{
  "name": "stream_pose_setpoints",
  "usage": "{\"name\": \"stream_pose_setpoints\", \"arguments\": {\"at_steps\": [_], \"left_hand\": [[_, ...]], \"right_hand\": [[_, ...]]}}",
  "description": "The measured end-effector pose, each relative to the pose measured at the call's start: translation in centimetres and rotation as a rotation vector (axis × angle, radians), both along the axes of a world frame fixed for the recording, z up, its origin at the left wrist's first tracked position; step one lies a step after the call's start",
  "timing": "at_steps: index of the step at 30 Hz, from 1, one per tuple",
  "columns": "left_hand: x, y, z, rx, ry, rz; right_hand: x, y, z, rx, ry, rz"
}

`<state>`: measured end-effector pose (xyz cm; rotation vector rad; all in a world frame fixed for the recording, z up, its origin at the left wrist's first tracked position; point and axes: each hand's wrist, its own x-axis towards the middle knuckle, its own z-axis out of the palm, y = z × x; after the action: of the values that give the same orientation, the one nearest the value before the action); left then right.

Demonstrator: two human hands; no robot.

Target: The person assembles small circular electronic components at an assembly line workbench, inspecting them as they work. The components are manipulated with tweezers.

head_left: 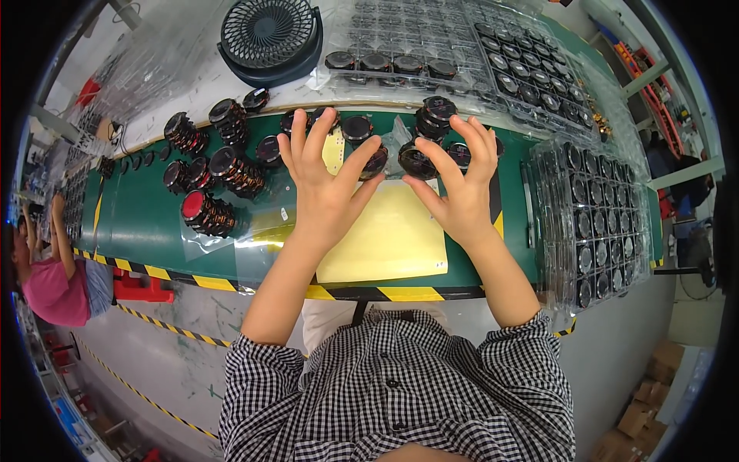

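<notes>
My left hand (327, 185) pinches a round black part (375, 163) between thumb and index finger, its other fingers spread. My right hand (466, 192) grips a second round black part (416, 162) in the same way. The two parts are side by side, a small gap apart, over the far edge of a yellow sheet (385, 239). A crumpled clear plastic piece (397, 135) lies just beyond that gap. Past my fingers stand more round black parts, including a single one (357, 128) and a short stack (436, 115). The undersides of the held parts are hidden.
Leaning stacks of parts (233, 171) stand on the green mat (142, 212) at left, one with a red top (194, 204). Filled clear trays (589, 223) are piled at right, others (416, 38) at the back beside a black fan (269, 38). A person (58, 285) sits far left.
</notes>
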<state>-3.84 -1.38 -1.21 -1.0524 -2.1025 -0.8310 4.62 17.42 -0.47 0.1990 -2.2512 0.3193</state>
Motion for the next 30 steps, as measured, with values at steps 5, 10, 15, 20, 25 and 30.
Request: {"name": "stream_pose_setpoints", "arguments": {"at_steps": [5, 10, 15, 20, 25, 30], "left_hand": [[-0.09, 0.02, -0.05, 0.014, 0.011, -0.002], [-0.21, 0.08, -0.06, 0.018, 0.02, -0.002], [-0.27, -0.04, -0.12, 0.03, 0.026, 0.002], [-0.29, 0.03, -0.16, 0.038, 0.024, -0.007], [-0.25, 0.05, -0.06, 0.041, 0.022, -0.011], [-0.33, 0.06, -0.19, 0.048, 0.016, -0.02]], "right_hand": [[-0.01, 0.0, 0.0, -0.006, -0.015, 0.006], [-0.06, 0.11, 0.04, -0.011, -0.015, 0.006], [-0.17, 0.08, 0.0, -0.013, -0.009, 0.012], [-0.08, 0.11, 0.07, -0.006, -0.007, 0.008], [-0.1, 0.14, 0.04, -0.011, -0.006, 0.014], [-0.09, 0.09, 0.22, -0.022, -0.007, 0.019]]}}
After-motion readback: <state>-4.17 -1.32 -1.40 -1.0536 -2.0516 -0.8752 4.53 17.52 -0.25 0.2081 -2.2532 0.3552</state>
